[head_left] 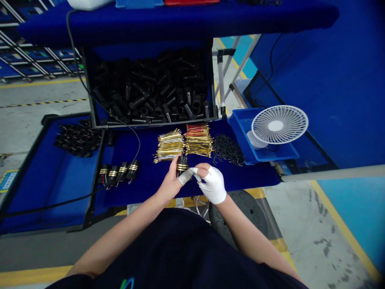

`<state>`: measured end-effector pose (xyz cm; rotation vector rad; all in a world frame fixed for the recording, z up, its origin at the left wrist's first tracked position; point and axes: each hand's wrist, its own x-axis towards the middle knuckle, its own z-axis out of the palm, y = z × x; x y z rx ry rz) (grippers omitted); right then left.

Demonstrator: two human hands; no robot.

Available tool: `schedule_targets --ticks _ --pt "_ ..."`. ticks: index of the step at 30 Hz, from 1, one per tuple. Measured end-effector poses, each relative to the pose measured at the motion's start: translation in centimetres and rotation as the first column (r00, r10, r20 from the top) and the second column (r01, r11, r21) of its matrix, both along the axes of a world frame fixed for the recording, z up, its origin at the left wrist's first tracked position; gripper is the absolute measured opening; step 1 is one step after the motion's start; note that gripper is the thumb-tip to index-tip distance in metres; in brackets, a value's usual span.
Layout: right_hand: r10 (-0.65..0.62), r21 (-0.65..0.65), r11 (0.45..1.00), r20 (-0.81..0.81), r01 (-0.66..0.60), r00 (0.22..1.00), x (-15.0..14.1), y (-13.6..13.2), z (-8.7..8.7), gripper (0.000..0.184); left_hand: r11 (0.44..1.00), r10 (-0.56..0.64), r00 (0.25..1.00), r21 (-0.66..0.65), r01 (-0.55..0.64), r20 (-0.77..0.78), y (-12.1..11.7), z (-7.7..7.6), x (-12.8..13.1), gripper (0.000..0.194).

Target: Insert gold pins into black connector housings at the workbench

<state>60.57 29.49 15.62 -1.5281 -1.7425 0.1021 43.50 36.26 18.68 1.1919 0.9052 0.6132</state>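
Note:
My left hand (173,178), with grey tape wrapped on its thumb, is closed around a black cylinder with brass rings (182,164). In a white fingerless glove, my right hand (212,184) has its fingers pinched together beside the cylinder's lower end; whatever sits in that pinch is too small to make out. Just beyond the hands lie bundles of white and gold wires (170,145) and red and gold wires (198,139). A heap of thin black curved pieces (227,149) is to their right. Several similar ringed cylinders (122,171) stand at left on the blue tabletop.
A large bin (153,125) full of black ribbed plastic parts sits behind the wires. At left, a blue tray (57,184) holds small black parts, with a black cable crossing it. A white fan (279,124) stands in a blue bin (270,154) at right. An overhead shelf (180,22) spans the top.

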Motion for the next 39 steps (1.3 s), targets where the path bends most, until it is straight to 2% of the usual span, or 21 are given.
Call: schedule_targets --ticks 2,4,6,8,9,11,13,14,16,17,18,21,23,24,26,28,30,32,35,37,39 --pt "-0.023 -0.073 0.997 -0.131 0.014 0.991 -0.3 0.2 0.2 0.011 0.998 -0.039 0.999 0.048 0.040 -0.012 0.0 0.2 -0.1 0.076" --pt "-0.090 -0.194 0.981 -0.334 0.025 0.938 -0.7 0.5 0.5 0.008 0.992 -0.103 0.995 0.071 0.103 -0.007 0.1 0.5 -0.3 0.073" --pt "-0.148 -0.347 0.936 -0.539 -0.059 0.829 -1.1 0.6 0.7 0.025 0.980 -0.187 0.982 0.071 0.186 0.008 0.1 0.9 -0.6 0.072" --pt "-0.169 -0.432 0.881 -0.671 -0.195 0.722 -1.5 0.7 0.9 0.042 0.965 -0.250 0.968 0.083 0.249 0.007 0.1 1.4 -0.7 0.072" --pt "-0.164 -0.427 0.875 -0.705 -0.229 0.690 -1.6 0.7 1.0 0.047 0.965 -0.246 0.969 0.095 0.245 0.000 0.0 1.5 -0.7 0.073" --pt "-0.120 -0.364 0.901 -0.733 -0.237 0.670 -1.7 0.8 1.0 0.053 0.984 -0.159 0.987 0.075 0.159 -0.002 -0.3 1.8 -0.5 0.077" --pt "-0.080 -0.304 0.919 -0.767 -0.250 0.637 -1.5 0.9 1.0 0.050 0.989 -0.086 0.995 -0.118 0.091 0.049 -0.6 1.9 -0.1 0.081" --pt "-0.077 -0.302 0.910 -0.797 -0.285 0.599 -1.4 0.9 1.0 0.045 0.957 -0.085 0.991 -0.268 0.109 0.101 -0.7 1.9 0.2 0.083" --pt "-0.122 -0.335 0.874 -0.854 -0.354 0.506 -1.4 0.9 1.0 0.038 0.836 -0.100 0.968 -0.508 0.207 0.229 -0.9 1.8 0.6 0.086" --pt "-0.156 -0.357 0.856 -0.869 -0.375 0.470 -1.5 0.9 1.1 0.038 0.793 -0.097 0.958 -0.561 0.238 0.269 -0.9 1.8 0.8 0.086" --pt "-0.188 -0.378 0.841 -0.875 -0.388 0.446 -1.7 0.8 1.3 0.039 0.792 -0.080 0.959 -0.567 0.226 0.270 -1.0 1.7 0.9 0.084" --pt "-0.241 -0.408 0.829 -0.878 -0.382 0.414 -3.0 0.6 2.4 0.048 0.916 0.016 0.991 -0.399 0.040 0.136 -1.2 1.6 0.8 0.084" --pt "-0.210 -0.394 0.835 -0.873 -0.384 0.439 -3.7 0.7 3.3 0.051 0.962 0.060 0.994 -0.271 -0.035 0.088 -1.3 1.9 0.6 0.090" --pt "-0.162 -0.377 0.842 -0.860 -0.387 0.484 -3.8 0.9 3.7 0.049 0.968 0.064 0.993 -0.249 -0.038 0.096 -1.2 2.1 0.4 0.091" --pt "-0.009 -0.326 0.867 -0.765 -0.376 0.643 -3.3 1.8 4.4 0.038 0.963 0.084 0.989 -0.264 -0.048 0.125 -0.9 2.7 0.2 0.093" --pt "0.110 -0.247 0.922 -0.569 -0.298 0.815 -1.7 3.6 5.3 0.026 0.934 0.157 0.975 -0.346 -0.094 0.157 -0.3 3.4 0.0 0.091" --pt "0.122 -0.122 0.977 -0.363 -0.177 0.924 1.1 6.1 7.0 0.023 0.904 0.239 0.949 -0.403 -0.140 0.205 0.4 4.1 -0.3 0.079" --pt "0.068 0.042 0.997 -0.221 -0.060 0.973 4.9 9.0 9.6 0.023 0.891 0.299 0.931 -0.412 -0.193 0.211 1.0 4.7 -0.7 0.067" --pt "-0.075 0.286 0.954 -0.071 0.092 0.995 11.7 13.7 14.9 0.019 0.875 0.347 0.925 -0.407 -0.261 0.153 1.6 4.8 -1.7 0.063" --pt "-0.224 0.377 0.903 0.003 0.206 0.975 16.5 16.6 18.6 0.018 0.861 0.368 0.921 -0.421 -0.285 0.130 1.9 4.3 -2.5 0.063" --pt "-0.388 0.378 0.859 0.041 0.345 0.921 20.8 19.0 22.1 0.021 0.842 0.388 0.916 -0.445 -0.307 0.101 2.2 3.6 -3.2 0.063"
